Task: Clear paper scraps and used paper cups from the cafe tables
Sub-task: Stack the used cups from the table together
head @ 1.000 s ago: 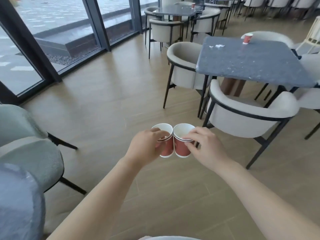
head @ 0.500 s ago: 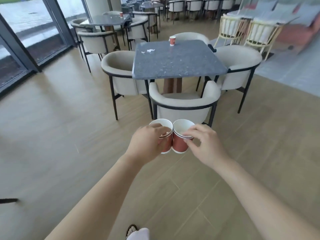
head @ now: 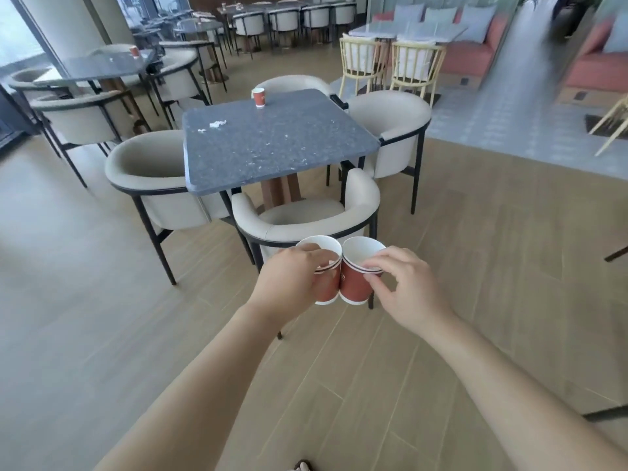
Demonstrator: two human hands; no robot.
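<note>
Soft daylight came from the windows [head: 13, 35] at upper left, washing the floor [head: 68, 300] pale; shadows under the chairs [head: 146, 164] were faint. Motion blur smeared the upper right corner, and the wide lens bowed lines near the edges.

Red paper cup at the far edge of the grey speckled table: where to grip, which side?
Grip the red paper cup round its side wall, just under the white rim, from the near side across the grey speckled table. It stands upright by the far edge, and its wall widens toward the rim, so a grip there likely won't slip.
</note>
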